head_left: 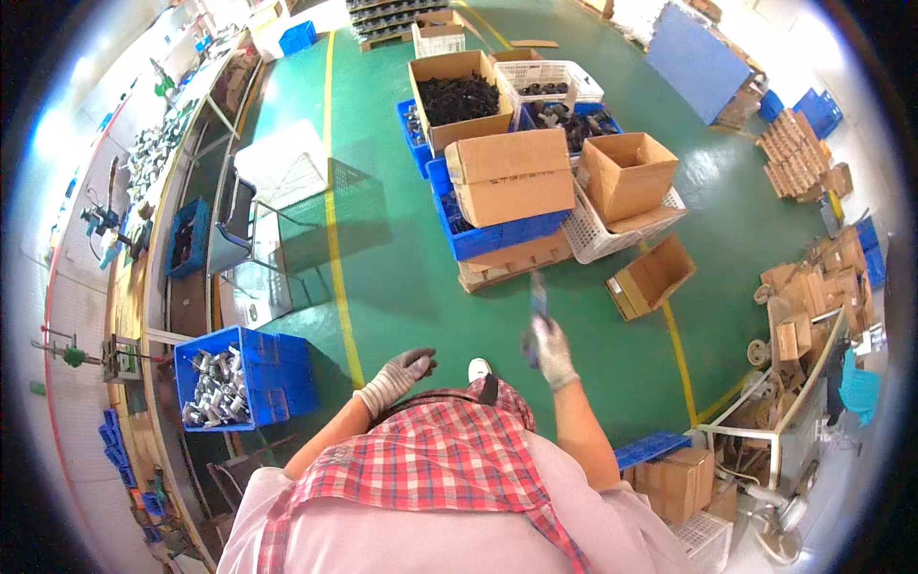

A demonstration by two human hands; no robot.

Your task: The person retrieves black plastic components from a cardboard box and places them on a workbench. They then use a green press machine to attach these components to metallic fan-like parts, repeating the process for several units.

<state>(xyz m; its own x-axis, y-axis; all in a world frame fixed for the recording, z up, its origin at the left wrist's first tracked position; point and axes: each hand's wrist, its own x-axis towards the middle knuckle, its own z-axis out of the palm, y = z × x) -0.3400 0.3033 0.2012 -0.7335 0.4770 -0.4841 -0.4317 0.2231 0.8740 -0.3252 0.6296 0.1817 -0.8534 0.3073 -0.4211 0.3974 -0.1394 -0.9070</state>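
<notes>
Blurry tool [538, 293] gripped in right hand [550, 354]; left hand [397, 377] loose, half-curled. Blue bin [277, 375] holds silver parts [218, 388]; brown box [478, 126], black bits [461, 99]. Green floor [411, 277] between yellow lines [337, 244].

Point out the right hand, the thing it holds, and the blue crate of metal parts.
Right hand [551, 354]: head view, gloved middle.
Held thing [539, 298]: head view, blurred middle.
Blue crate [264, 375]: head view, side wall.

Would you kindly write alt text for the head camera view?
The gloved right hand holds a slim, blurred object; the gloved left hand is near a red checked apron. Ahead are piled cardboard boxes and blue crates with green floor around them.
</notes>
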